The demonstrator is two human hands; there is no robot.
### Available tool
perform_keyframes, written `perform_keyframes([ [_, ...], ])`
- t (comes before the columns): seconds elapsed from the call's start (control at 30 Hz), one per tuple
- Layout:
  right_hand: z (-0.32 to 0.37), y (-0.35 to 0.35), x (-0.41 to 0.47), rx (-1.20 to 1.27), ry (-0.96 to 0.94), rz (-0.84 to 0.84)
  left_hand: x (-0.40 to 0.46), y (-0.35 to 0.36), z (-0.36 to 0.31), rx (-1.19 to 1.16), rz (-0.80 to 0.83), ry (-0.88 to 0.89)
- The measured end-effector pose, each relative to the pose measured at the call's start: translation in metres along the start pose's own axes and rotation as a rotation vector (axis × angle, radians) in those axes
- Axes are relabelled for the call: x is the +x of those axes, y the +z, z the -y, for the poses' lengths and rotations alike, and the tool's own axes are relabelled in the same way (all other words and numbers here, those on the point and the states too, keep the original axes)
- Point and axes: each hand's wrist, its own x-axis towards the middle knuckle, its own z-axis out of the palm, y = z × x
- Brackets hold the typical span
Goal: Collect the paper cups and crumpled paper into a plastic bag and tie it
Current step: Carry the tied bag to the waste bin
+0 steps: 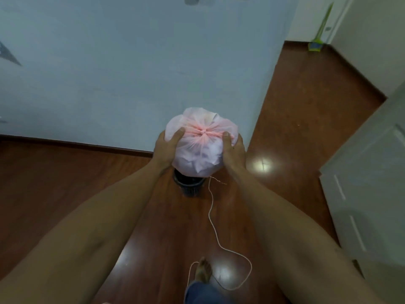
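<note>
Head view looks down past two bare forearms onto a reddish wooden floor (65, 183), with a pale blue wall (131, 62) behind. Left hand (167, 148) cups the left side of a pink plastic bag (200, 148), fingers curled against the film, thumb up near the gathered top. Bag's mouth is drawn shut into a puckered knot (202, 133), and pale crumpled shapes inside are probably paper, though the film blurs them. Right hand (233, 149) grips the bag's right side the same way. Bag is held between both hands directly over a small dark wastebasket (189, 186) standing on the floor. A thin pale string (213, 224) trails down from beneath the bag and loops over the floor beside a bare foot (203, 270). Far right, a green broom (322, 29) leans in the corner, and a white door (372, 183) stands nearer.
</note>
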Motion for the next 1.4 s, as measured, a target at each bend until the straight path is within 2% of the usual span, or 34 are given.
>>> perform_keyframes([
  [0.23, 0.01, 0.087, 0.092, -0.026, 0.035, 0.071, 0.111, -0.014, 0.018, -0.077, -0.02, -0.082],
  [0.43, 0.005, 0.143, 0.141, -0.047, 0.081, 0.083, 0.19, -0.022, 0.065, -0.089, -0.009, -0.161],
  [0.63, -0.008, 0.19, 0.182, -0.025, 0.122, 0.034, 0.248, -0.02, 0.075, -0.138, 0.005, -0.28],
  [0.8, -0.039, 0.232, 0.212, -0.054, 0.208, -0.029, 0.302, -0.013, 0.115, -0.081, 0.078, -0.335],
  [1.03, -0.139, 0.285, 0.238, -0.109, 0.264, -0.083, 0.348, 0.009, 0.228, -0.044, 0.188, -0.41],
  [1.27, -0.304, 0.34, 0.272, -0.164, 0.317, -0.123, 0.382, 0.068, 0.392, -0.015, 0.3, -0.523],
  [1.4, -0.396, 0.366, 0.29, -0.186, 0.32, -0.119, 0.393, 0.105, 0.478, 0.067, 0.399, -0.521],
])
